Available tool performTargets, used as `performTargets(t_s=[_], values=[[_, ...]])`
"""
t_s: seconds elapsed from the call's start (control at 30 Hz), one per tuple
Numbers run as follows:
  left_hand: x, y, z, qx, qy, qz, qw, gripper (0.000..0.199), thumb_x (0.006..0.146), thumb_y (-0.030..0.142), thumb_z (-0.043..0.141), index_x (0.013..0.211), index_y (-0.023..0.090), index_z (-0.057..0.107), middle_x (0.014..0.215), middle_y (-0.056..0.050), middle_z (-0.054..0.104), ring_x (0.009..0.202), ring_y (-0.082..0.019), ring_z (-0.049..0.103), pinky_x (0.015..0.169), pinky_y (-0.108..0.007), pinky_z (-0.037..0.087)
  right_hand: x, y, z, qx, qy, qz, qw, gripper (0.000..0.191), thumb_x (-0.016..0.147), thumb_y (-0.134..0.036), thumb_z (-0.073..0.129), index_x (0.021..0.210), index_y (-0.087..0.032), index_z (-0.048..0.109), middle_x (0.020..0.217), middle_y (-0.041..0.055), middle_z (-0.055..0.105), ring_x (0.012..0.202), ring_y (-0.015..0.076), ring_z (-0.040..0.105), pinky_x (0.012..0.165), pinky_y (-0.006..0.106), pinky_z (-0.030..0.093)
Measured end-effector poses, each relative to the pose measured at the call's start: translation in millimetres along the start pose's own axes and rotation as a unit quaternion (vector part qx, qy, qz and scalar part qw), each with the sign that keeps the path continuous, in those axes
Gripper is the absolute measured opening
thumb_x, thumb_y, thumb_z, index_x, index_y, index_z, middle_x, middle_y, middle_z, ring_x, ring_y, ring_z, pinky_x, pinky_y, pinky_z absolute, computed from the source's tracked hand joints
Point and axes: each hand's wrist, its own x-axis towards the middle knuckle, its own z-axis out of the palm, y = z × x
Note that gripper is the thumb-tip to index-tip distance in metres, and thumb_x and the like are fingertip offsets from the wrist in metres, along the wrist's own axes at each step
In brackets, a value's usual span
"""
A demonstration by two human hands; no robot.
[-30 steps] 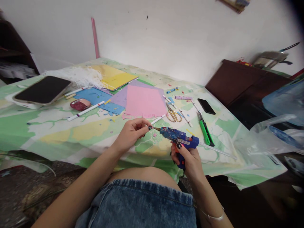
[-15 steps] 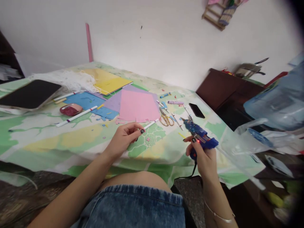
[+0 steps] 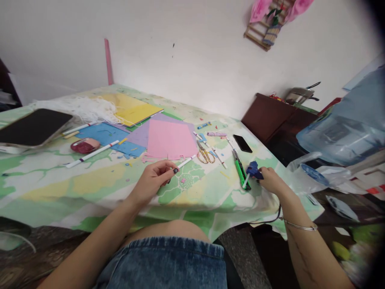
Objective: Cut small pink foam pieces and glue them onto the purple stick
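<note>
My left hand (image 3: 159,174) hovers over the near edge of the table, thumb and fingers pinched together. What lies between the fingertips is hidden. A white marker (image 3: 187,161) runs up to those fingertips; I cannot tell whether it is held or lies behind them. On the right, my right hand (image 3: 270,180) grips a blue hot glue gun (image 3: 254,170), seen mostly from its back end, with a pale glue stick (image 3: 246,180) poking out. Just left of it lies a green utility knife (image 3: 240,170). Gold-handled scissors (image 3: 206,155) rest between the two hands.
Pink paper (image 3: 171,138) and a yellow sheet (image 3: 135,108) lie in the middle. White yarn (image 3: 78,110), a tablet-like device (image 3: 34,126) and a red-pink rounded case (image 3: 85,145) are at left. A black phone (image 3: 242,143) and a water-cooler bottle (image 3: 325,128) are at right.
My right hand has moved right and turned the glue gun so its back end faces left, uncovering the green utility knife. My left hand keeps its pinch. The whole view has shifted slightly.
</note>
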Motion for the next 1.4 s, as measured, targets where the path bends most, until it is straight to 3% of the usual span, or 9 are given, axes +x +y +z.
performTargets(t_s=[0.1, 0.2, 0.33, 0.47, 0.6, 1.13, 1.2, 1.33, 1.4], values=[[0.4, -0.7, -0.5, 0.003, -0.005, -0.001, 1.000, 0.015, 0.079, 0.030, 0.061, 0.081, 0.016, 0.063, 0.052, 0.006, 0.037, 0.049, -0.007, 0.031, 0.046, -0.021, 0.021, -2.2, -20.3, -8.1, 0.008, 0.030, -0.004, 0.999, 0.032, 0.077, -0.002, 0.048, 0.106, -0.006, 0.060, 0.103, 0.0199, 0.060, 0.096, 0.0271, 0.058, 0.076, 0.031, 0.041], [0.8, -1.4, -0.1, 0.010, 0.000, -0.002, 1.000, 0.014, 0.078, 0.029, 0.061, 0.080, 0.015, 0.064, 0.052, 0.006, 0.038, 0.049, -0.007, 0.031, 0.046, -0.021, 0.021, -19.2, -75.1, -18.5, 0.128, 0.123, -0.073, 0.981, 0.025, 0.080, -0.009, 0.051, 0.102, -0.012, 0.063, 0.102, 0.0159, 0.063, 0.094, 0.0255, 0.059, 0.079, 0.034, 0.042], [0.4, -2.3, 0.0, 0.019, 0.015, 0.005, 1.000, 0.014, 0.077, 0.030, 0.062, 0.078, 0.015, 0.064, 0.055, 0.005, 0.042, 0.050, -0.007, 0.032, 0.046, -0.020, 0.021, -46.9, -162.5, -25.8, 0.355, -0.016, -0.242, 0.903, 0.014, 0.074, -0.010, 0.061, 0.085, -0.017, 0.065, 0.080, 0.0041, 0.068, 0.071, 0.0159, 0.060, 0.067, 0.027, 0.043], [-0.5, -2.8, -0.5, 0.022, 0.016, 0.008, 1.000, 0.015, 0.077, 0.029, 0.062, 0.077, 0.015, 0.064, 0.054, 0.005, 0.042, 0.050, -0.006, 0.032, 0.046, -0.020, 0.022, -54.2, -207.3, -21.4, 0.360, -0.059, -0.249, 0.897, 0.008, 0.072, -0.013, 0.066, 0.079, -0.016, 0.067, 0.076, 0.0028, 0.067, 0.068, 0.0139, 0.057, 0.063, 0.025, 0.040], [-0.3, -2.8, -1.1, 0.022, 0.005, 0.010, 1.000, 0.015, 0.077, 0.029, 0.061, 0.078, 0.014, 0.064, 0.054, 0.005, 0.043, 0.051, -0.007, 0.034, 0.047, -0.020, 0.023, -46.6, -214.9, -13.8, 0.377, -0.076, -0.211, 0.899, 0.009, 0.069, -0.020, 0.071, 0.077, -0.016, 0.067, 0.075, 0.0026, 0.067, 0.068, 0.0139, 0.056, 0.061, 0.025, 0.039], [0.2, -4.1, -0.7, 0.021, -0.005, 0.016, 1.000, 0.014, 0.077, 0.028, 0.060, 0.078, 0.014, 0.064, 0.056, 0.005, 0.044, 0.052, -0.007, 0.035, 0.048, -0.019, 0.025, -42.9, -219.6, -21.3, 0.419, -0.106, -0.225, 0.873, 0.004, 0.069, -0.013, 0.063, 0.067, -0.017, 0.064, 0.064, -0.0008, 0.062, 0.061, 0.0114, 0.053, 0.059, 0.024, 0.038], [0.3, -4.6, -0.2, 0.026, -0.003, 0.019, 0.999, 0.014, 0.077, 0.028, 0.060, 0.078, 0.014, 0.064, 0.056, 0.004, 0.045, 0.052, -0.007, 0.035, 0.048, -0.019, 0.025, -43.0, -219.5, -18.8, 0.494, -0.101, -0.207, 0.838, 0.001, 0.069, -0.016, 0.063, 0.068, -0.016, 0.063, 0.064, -0.0006, 0.062, 0.061, 0.0116, 0.055, 0.058, 0.024, 0.040], [0.1, -5.9, 1.6, 0.039, 0.006, 0.022, 0.999, 0.013, 0.076, 0.027, 0.060, 0.077, 0.014, 0.063, 0.059, 0.003, 0.049, 0.055, -0.008, 0.040, 0.050, -0.019, 0.029, -48.3, -224.1, -14.9, 0.683, -0.093, -0.137, 0.712, 0.005, 0.064, -0.018, 0.066, 0.067, -0.016, 0.063, 0.061, 0.0002, 0.064, 0.059, 0.0129, 0.059, 0.059, 0.025, 0.045], [-0.5, -6.7, 2.2, 0.049, 0.010, 0.023, 0.998, 0.013, 0.076, 0.027, 0.060, 0.077, 0.014, 0.063, 0.060, 0.002, 0.050, 0.056, -0.008, 0.041, 0.051, -0.020, 0.031, -54.0, -228.1, -12.3, 0.726, -0.079, -0.101, 0.676, 0.006, 0.063, -0.019, 0.068, 0.066, -0.016, 0.064, 0.059, 0.0003, 0.064, 0.057, 0.0133, 0.060, 0.060, 0.025, 0.046]])
